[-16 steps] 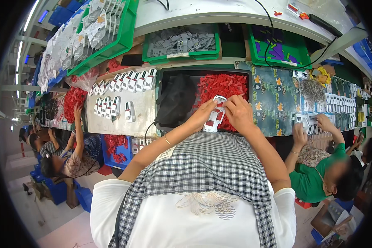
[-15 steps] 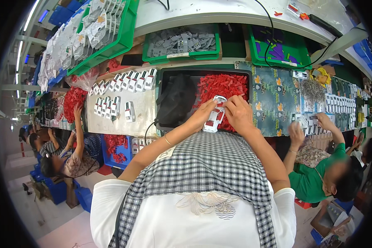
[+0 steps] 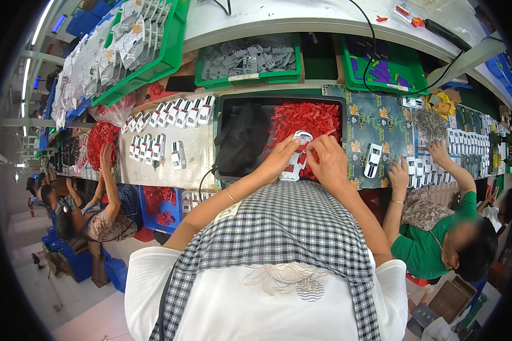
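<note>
Over the near edge of a black tray (image 3: 224, 165), my left hand (image 3: 279, 157) holds a white toy car body (image 3: 302, 136) with red parts in it. My thumb and fingers grip its left side. On the other side is my right hand (image 3: 327, 161), its fingertips drawn together at the car's edge; whatever they pinch is too small to make out. Loose red plastic pieces (image 3: 301, 116) heap up in the tray just beyond my hands. A crumpled black cloth or bag (image 3: 244, 136) covers the tray's left part.
White toy cars (image 3: 182, 113) stand in rows on the board to the left. One white car (image 3: 372, 160) lies on the patterned mat (image 3: 355, 122) at right, near a co-worker's hand (image 3: 399, 174). Green bins (image 3: 250, 79) of parts line the back. A black cable (image 3: 204, 181) runs left of the tray.
My right fingers have shifted slightly along the car, which stays in my left hand. A white car now lies on the right mat, and the co-worker's hands there have moved apart.
</note>
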Demonstrator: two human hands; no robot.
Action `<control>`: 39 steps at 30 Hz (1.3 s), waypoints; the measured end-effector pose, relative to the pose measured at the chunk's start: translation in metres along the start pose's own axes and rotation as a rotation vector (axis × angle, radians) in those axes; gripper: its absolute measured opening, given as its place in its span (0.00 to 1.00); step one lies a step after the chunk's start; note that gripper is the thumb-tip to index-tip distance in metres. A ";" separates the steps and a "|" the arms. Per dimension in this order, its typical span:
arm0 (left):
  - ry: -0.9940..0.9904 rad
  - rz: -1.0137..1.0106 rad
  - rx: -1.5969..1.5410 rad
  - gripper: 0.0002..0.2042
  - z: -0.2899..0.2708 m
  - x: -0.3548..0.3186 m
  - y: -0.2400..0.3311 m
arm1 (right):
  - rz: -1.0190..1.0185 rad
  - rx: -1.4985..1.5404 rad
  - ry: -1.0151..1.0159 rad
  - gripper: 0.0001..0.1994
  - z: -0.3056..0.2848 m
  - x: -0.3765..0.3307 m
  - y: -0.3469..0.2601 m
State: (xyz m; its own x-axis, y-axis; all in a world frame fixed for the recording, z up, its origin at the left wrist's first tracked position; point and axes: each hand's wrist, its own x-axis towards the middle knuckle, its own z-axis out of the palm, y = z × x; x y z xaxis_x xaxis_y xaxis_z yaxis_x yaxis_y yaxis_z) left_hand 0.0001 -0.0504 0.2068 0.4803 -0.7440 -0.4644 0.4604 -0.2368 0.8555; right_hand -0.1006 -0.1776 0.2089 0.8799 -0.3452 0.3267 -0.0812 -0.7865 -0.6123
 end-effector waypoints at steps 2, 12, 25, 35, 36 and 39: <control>-0.011 0.012 0.023 0.16 0.000 0.000 0.000 | 0.014 0.007 -0.046 0.06 0.003 -0.003 -0.004; -0.051 0.077 -0.015 0.16 -0.005 0.004 -0.013 | -0.033 -0.024 -0.075 0.06 0.020 -0.010 -0.006; -0.028 0.057 -0.002 0.15 -0.007 0.004 -0.013 | -0.060 -0.061 -0.053 0.05 0.025 -0.011 -0.004; 0.004 0.074 -0.006 0.15 -0.005 0.003 -0.014 | -0.054 -0.040 -0.074 0.05 0.027 -0.012 -0.003; 0.002 0.093 -0.011 0.15 -0.005 0.003 -0.014 | -0.054 -0.039 -0.072 0.05 0.027 -0.013 -0.003; 0.022 0.027 -0.132 0.15 -0.004 0.004 -0.015 | -0.043 -0.027 -0.096 0.05 0.026 -0.012 -0.002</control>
State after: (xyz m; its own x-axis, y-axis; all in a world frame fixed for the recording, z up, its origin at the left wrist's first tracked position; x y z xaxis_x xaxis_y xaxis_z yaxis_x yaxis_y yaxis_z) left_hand -0.0020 -0.0474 0.1914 0.5097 -0.7347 -0.4476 0.5407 -0.1311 0.8309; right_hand -0.0990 -0.1584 0.1873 0.9235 -0.2614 0.2808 -0.0542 -0.8136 -0.5789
